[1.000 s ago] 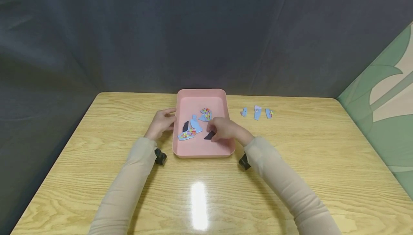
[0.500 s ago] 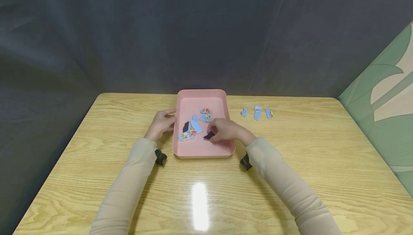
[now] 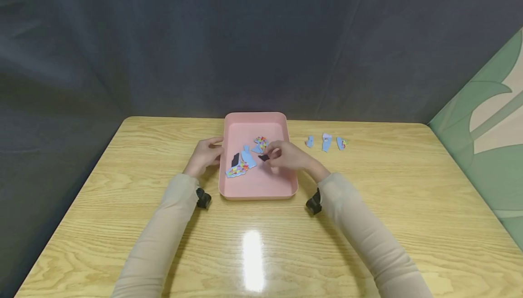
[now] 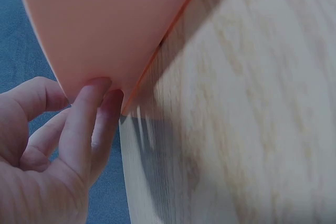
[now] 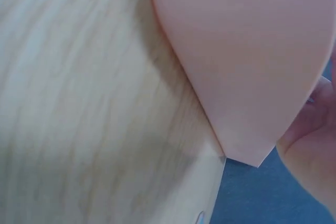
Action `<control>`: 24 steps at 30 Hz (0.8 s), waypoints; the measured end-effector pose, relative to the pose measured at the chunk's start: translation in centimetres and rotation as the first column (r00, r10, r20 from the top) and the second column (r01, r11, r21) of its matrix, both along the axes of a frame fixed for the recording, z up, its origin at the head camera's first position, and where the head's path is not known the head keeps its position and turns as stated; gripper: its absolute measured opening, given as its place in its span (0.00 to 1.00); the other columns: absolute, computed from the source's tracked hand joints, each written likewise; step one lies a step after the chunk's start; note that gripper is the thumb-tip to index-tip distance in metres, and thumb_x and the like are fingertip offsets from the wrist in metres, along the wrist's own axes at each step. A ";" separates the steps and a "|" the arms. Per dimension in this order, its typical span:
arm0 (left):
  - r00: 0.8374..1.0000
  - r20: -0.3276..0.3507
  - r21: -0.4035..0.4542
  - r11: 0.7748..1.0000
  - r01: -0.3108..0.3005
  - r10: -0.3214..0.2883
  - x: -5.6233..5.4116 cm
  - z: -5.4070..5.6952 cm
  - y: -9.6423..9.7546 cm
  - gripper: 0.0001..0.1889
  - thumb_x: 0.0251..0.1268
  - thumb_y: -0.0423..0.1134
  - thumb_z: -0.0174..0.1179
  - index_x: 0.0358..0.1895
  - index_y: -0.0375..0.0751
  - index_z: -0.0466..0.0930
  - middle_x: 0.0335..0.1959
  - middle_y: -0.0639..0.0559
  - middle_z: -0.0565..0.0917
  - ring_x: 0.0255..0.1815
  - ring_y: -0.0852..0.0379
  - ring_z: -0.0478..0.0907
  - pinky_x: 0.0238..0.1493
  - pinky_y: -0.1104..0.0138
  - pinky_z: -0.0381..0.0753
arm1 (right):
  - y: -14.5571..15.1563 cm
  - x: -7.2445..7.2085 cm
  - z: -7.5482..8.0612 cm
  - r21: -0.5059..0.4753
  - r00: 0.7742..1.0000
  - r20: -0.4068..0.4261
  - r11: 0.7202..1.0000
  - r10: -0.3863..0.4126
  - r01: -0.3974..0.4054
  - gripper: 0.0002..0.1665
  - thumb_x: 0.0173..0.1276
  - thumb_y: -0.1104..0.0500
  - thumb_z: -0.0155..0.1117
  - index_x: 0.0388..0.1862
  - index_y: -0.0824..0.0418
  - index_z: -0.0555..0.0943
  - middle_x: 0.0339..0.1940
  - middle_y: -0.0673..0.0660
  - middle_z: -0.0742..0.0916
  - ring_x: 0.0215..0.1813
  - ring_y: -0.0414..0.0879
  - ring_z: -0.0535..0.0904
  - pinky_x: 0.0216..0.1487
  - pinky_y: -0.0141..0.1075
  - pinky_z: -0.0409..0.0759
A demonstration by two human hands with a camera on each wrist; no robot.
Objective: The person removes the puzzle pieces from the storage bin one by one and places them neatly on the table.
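A pink tray [image 3: 256, 112] stands on the table, holding light blue puzzle pieces [image 3: 248, 157], some with multicoloured bits, and a dark-faced piece [image 3: 235, 160]. My left hand [image 3: 204, 156] is at the tray's left side; in the left wrist view, fingertips [image 4: 98, 83] touch the outer wall near the rim. Over the tray's right half, my right hand [image 3: 288, 155] pinches a dark-faced puzzle piece [image 3: 263, 157] between thumb and fingers. In the right wrist view the tray's wall hides that piece, and only part of the right hand [image 5: 312, 145] shows.
Right of the tray, three small blue puzzle pieces [image 3: 326, 142] lie in a row on the wooden table [image 3: 408, 189]. A dark curtain [image 3: 261, 43] hangs behind the table, and a green leaf-patterned cloth [image 3: 486, 130] is at the right.
My right hand has lifted the dark-faced puzzle piece and carried it a little toward the tray's far side. My left hand stays at the tray's left wall.
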State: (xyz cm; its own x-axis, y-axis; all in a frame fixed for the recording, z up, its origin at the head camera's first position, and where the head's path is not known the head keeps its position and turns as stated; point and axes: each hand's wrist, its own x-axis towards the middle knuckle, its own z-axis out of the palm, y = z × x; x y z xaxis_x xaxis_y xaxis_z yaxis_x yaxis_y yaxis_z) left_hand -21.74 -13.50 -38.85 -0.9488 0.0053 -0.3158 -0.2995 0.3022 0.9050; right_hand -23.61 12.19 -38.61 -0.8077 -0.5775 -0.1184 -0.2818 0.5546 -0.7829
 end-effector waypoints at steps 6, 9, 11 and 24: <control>1.000 -0.001 0.007 1.000 -0.003 0.003 -0.1 0.0 -0.1 0.28 0.66 0.31 0.46 0.71 0.37 0.62 0.62 0.33 0.74 0.57 0.44 0.76 0.57 0.56 0.80 | 0.6 -0.2 0.2 -0.074 0.996 0.063 0.995 -0.069 0.073 0.20 0.62 0.63 0.59 0.54 0.66 0.78 0.55 0.64 0.83 0.54 0.52 0.81 0.53 0.34 0.77; 1.000 -0.002 0.003 1.000 0.000 0.000 0.0 0.0 0.0 0.28 0.65 0.31 0.46 0.71 0.37 0.62 0.62 0.33 0.74 0.57 0.44 0.77 0.57 0.56 0.80 | 1.0 -0.4 0.1 -0.114 0.994 0.067 0.989 -0.084 0.092 0.22 0.65 0.62 0.58 0.58 0.65 0.77 0.57 0.64 0.82 0.58 0.54 0.79 0.58 0.40 0.77; 1.000 -0.001 -0.002 1.000 0.000 0.000 0.0 0.0 0.0 0.28 0.65 0.31 0.46 0.71 0.37 0.62 0.62 0.33 0.74 0.56 0.45 0.77 0.56 0.57 0.80 | 1.2 -0.4 0.1 -0.142 0.992 0.081 0.983 -0.102 0.113 0.23 0.67 0.60 0.57 0.61 0.65 0.75 0.59 0.64 0.81 0.60 0.54 0.77 0.61 0.42 0.75; 1.000 0.002 -0.003 1.000 -0.004 0.004 -0.1 -0.1 -0.1 0.28 0.66 0.31 0.47 0.71 0.37 0.63 0.62 0.33 0.74 0.57 0.44 0.76 0.57 0.56 0.80 | 1.9 -1.1 -0.2 -0.252 0.934 0.284 0.923 -0.215 0.289 0.29 0.72 0.59 0.48 0.70 0.68 0.65 0.70 0.65 0.71 0.67 0.55 0.70 0.69 0.45 0.70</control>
State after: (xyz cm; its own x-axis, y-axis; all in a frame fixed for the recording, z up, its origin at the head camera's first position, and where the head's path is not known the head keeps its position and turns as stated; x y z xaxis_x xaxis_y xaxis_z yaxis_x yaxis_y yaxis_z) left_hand -21.81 -13.55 -38.92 -0.9483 0.0009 -0.3175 -0.3022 0.3035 0.9036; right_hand -24.68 14.12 -38.83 -0.8971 -0.3970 -0.1937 0.0604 0.3241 -0.9441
